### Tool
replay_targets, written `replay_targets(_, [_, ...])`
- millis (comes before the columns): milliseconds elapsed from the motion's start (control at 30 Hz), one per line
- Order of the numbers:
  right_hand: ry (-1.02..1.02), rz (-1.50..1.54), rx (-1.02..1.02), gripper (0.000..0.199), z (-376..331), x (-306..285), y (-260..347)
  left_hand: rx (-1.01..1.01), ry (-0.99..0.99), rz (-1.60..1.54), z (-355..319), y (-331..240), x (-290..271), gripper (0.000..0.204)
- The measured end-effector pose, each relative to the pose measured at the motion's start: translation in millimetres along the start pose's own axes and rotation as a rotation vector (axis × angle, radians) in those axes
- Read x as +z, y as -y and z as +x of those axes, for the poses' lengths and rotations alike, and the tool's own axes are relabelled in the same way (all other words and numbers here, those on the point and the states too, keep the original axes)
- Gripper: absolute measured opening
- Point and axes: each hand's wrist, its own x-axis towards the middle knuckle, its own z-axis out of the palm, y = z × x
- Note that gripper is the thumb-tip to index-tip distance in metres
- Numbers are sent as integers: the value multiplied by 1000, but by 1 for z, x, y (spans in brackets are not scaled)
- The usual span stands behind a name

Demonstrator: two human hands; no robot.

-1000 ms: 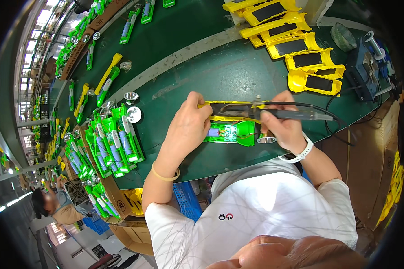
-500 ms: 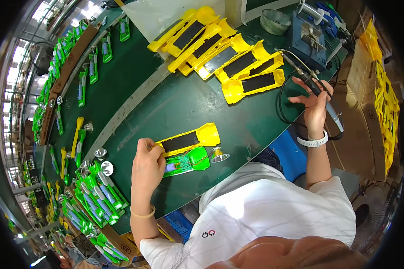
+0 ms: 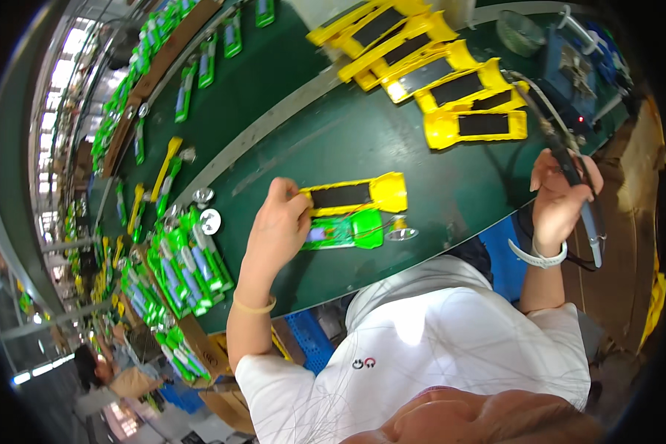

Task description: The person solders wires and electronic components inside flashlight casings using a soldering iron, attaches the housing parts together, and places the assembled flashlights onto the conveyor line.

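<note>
My left hand (image 3: 280, 224) rests on the green table, its fingers pinching the left end of a yellow shell with a dark panel (image 3: 355, 195). Right below that shell lies a green shell half (image 3: 344, 231) with a small silver reflector (image 3: 402, 234) at its right end. My right hand (image 3: 560, 197) is off to the right, past the table edge, closed around a soldering iron (image 3: 579, 194) whose cable runs up toward the station. A white watch sits on that wrist.
Several yellow shells with dark panels (image 3: 436, 78) are stacked at the back right. A blue soldering station (image 3: 581, 66) stands at the far right. Piles of green shells (image 3: 181, 270) and two silver reflectors (image 3: 207, 211) lie to the left. More parts line the conveyor beyond.
My right hand has left the workpiece, swung out to the right and now holds the soldering iron lower, beside the table edge. My left hand stays on the yellow shell.
</note>
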Motion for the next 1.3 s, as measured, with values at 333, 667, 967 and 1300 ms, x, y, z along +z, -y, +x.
replay_targets(333, [-65, -68, -281, 51, 24, -142, 63, 195, -128, -82, 58, -33, -33, 18])
replay_targets(667, [-403, 193, -250, 43, -30, -169, 85, 253, 15, 39, 156, -103, 45, 19])
replay_targets(967, [-120, 236, -48, 37, -4, -82, 19, 136, -192, -1002, 130, -17, -41, 14])
replay_targets(1300, [39, 118, 86, 52, -23, -6, -1, 297, 383, -217, 207, -20, -58, 23])
